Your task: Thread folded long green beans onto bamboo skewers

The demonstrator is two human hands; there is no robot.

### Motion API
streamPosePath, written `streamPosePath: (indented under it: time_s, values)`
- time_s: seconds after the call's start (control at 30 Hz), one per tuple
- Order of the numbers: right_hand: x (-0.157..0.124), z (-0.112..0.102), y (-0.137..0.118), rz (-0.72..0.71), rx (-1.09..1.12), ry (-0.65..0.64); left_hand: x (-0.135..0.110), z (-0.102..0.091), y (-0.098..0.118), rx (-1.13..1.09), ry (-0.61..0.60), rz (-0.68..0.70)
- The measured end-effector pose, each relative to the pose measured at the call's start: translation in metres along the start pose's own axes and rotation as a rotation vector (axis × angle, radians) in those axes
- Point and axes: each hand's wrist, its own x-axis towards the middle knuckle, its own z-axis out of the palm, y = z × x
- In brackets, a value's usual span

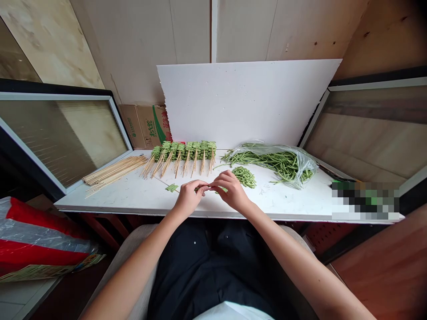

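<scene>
My left hand (pixel 191 194) and my right hand (pixel 231 190) meet fingertip to fingertip above the front of the white table. Both are closed in a pinch; what sits between the fingers is too small and covered to make out. Some cut green bean pieces (pixel 220 190) show under my right fingers. Just left of my left hand lies a skewer threaded with short bean pieces (pixel 171 188). Behind my right hand is a heap of cut green beans (pixel 245 177).
Finished bean skewers (pixel 193 151) stand in stacked bundles at the back. Bare bamboo sticks (pixel 115 171) lie at left. A clear plastic bag (pixel 300 164) holds long beans (pixel 267 158) at right. A white board (pixel 250 102) and a cardboard box (pixel 143 126) stand behind the table (pixel 133 202).
</scene>
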Motion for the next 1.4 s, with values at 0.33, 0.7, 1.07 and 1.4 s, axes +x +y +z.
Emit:
streamPosePath:
  time_s: [0.33, 0.7, 1.07, 1.4]
  values:
    - [-0.004, 0.013, -0.011, 0.191, 0.17, 0.12, -0.002, 0.003, 0.01, -0.122, -0.077, 0.042]
    - [-0.023, 0.014, 0.056, 0.32, -0.126, 0.012, 0.004, -0.003, -0.017, -0.227, -0.122, -0.127]
    - [-0.017, 0.009, 0.043, 0.277, 0.034, -0.078, 0.001, 0.001, -0.017, -0.153, -0.15, -0.146]
    - [-0.006, 0.007, 0.014, 0.202, 0.136, 0.065, 0.002, -0.005, -0.009, 0.077, -0.077, -0.009]
